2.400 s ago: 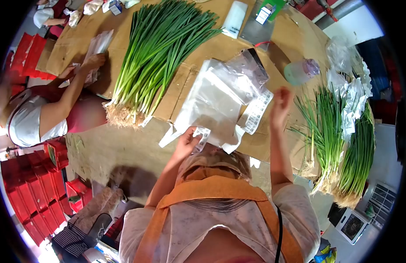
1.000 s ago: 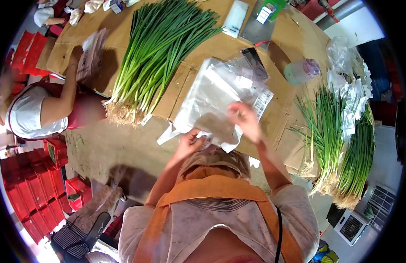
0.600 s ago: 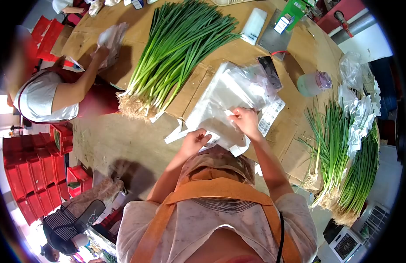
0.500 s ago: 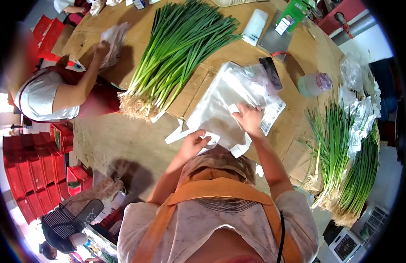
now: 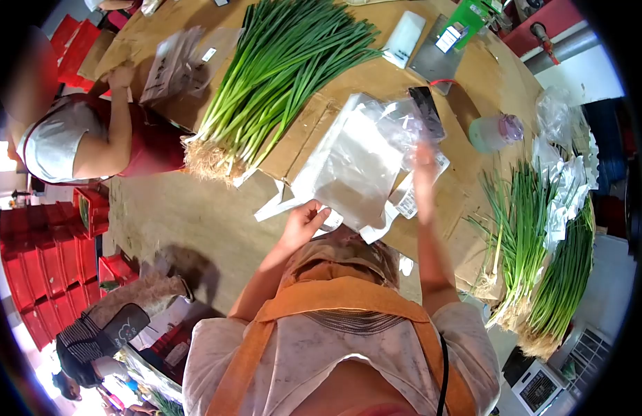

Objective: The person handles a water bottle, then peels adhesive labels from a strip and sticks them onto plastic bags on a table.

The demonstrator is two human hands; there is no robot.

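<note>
My left hand [image 5: 304, 223] is closed, thumb against fingers, on a white label strip [image 5: 330, 219] at the table's near edge. Beside it lies a stack of clear plastic bags [image 5: 355, 156], flat on the cardboard. My right hand [image 5: 425, 163] is smeared by motion at the right side of the bags, so its fingers cannot be made out. Close under it is a white printed label sheet [image 5: 407, 201]. Another white strip [image 5: 274, 206] trails off the edge to the left. A dark phone [image 5: 427, 111] lies just beyond my right hand.
Long green onions [image 5: 279, 83] with roots are heaped left of the bags; more bundles [image 5: 522, 243] stand at right. A bottle [image 5: 496, 133] and green box [image 5: 466, 24] are on the table. A co-worker [image 5: 92, 139] is at left, near clear bags [image 5: 178, 66]. Red crates [image 5: 50, 256] are stacked behind.
My right hand has moved right, off the middle of the bags. My left hand stays with the strip. The co-worker's hand has drawn back from a bag, which now lies on the table.
</note>
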